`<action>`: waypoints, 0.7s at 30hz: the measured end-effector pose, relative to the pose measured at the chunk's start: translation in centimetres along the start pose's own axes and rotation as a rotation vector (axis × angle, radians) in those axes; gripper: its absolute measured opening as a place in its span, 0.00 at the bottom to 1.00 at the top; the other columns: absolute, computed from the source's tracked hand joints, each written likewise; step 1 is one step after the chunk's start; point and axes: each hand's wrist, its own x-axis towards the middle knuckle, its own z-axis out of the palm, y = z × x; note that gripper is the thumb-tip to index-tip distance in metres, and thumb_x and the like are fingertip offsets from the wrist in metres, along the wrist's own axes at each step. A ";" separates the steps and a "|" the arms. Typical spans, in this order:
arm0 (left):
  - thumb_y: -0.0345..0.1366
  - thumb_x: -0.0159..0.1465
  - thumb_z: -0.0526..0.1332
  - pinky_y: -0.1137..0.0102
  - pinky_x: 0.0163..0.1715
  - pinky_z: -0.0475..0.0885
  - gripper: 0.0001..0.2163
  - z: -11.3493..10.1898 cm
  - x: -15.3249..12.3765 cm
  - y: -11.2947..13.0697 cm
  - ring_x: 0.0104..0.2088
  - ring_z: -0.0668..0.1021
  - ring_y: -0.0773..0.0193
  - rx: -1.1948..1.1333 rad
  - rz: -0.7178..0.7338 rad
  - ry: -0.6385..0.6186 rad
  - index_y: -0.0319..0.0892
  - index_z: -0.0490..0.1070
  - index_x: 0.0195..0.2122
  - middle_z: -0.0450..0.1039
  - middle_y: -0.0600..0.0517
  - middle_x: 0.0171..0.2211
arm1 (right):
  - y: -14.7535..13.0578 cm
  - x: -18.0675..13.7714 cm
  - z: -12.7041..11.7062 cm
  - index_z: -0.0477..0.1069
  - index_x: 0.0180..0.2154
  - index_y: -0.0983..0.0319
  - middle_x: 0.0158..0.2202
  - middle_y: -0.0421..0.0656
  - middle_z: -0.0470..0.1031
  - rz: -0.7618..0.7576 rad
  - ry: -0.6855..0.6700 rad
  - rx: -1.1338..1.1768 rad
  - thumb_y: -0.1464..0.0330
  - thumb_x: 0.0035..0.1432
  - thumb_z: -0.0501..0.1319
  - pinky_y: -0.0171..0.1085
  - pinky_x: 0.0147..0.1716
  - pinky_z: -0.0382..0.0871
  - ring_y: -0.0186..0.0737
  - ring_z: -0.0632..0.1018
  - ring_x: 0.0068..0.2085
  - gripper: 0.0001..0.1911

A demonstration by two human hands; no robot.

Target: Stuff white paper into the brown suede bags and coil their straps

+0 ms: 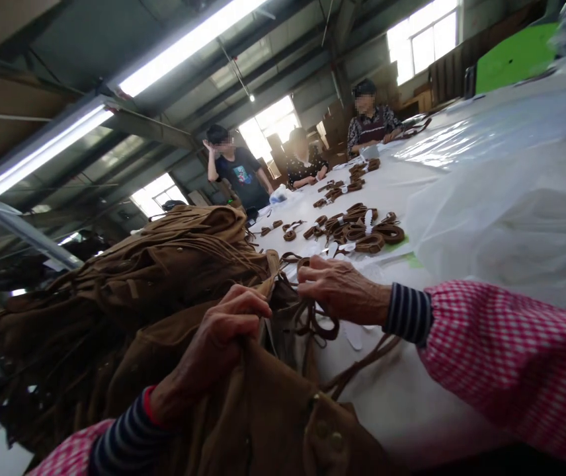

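Note:
My left hand (pixel 216 340) is closed on the upper edge of a brown canvas bag (pixel 283 410), which hangs toward me in the foreground. Metal studs show on a tab low on its front. My right hand (pixel 345 285), fingers curled, grips a looped brown strap bundle (pixel 325 325) just above and right of the bag's edge. Some loops dangle under the fingers, and the fingertips are partly hidden. A longer thin strap (pixel 362 360) runs from near the bag across the white table.
A tall heap of brown bags (pixel 164 264) rises at left. Several coiled strap bundles (pixel 357 228) lie along the white table (pixel 442 264). Clear plastic sheeting (pixel 521 192) covers its right side. Three people are at the far side, one standing (pixel 238 168); a green panel (pixel 516 56) stands at back right.

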 end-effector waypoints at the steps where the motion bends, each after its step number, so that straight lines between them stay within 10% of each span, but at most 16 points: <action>1: 0.22 0.61 0.56 0.63 0.45 0.70 0.14 -0.4 0.4 0.1 0.47 0.73 0.57 0.005 0.005 0.004 0.42 0.66 0.19 0.78 0.49 0.37 | -0.6 0.6 0.4 0.74 0.41 0.62 0.45 0.46 0.74 -0.032 0.009 0.007 0.75 0.67 0.58 0.40 0.36 0.60 0.47 0.68 0.46 0.07; 13: 0.19 0.51 0.54 0.63 0.46 0.69 0.11 -0.2 0.9 0.4 0.49 0.71 0.58 0.063 0.009 0.058 0.41 0.66 0.19 0.77 0.52 0.45 | -2.5 4.7 4.7 0.75 0.34 0.63 0.35 0.47 0.76 -0.321 -0.126 0.036 0.74 0.64 0.59 0.39 0.27 0.55 0.43 0.71 0.36 0.07; 21: 0.21 0.61 0.60 0.62 0.49 0.68 0.12 1.9 -0.2 -0.7 0.52 0.70 0.56 0.083 -0.022 0.168 0.42 0.72 0.23 0.75 0.51 0.50 | -5.4 3.4 9.9 0.74 0.33 0.65 0.34 0.46 0.77 -0.234 -0.155 0.740 0.73 0.57 0.65 0.35 0.31 0.65 0.40 0.73 0.36 0.01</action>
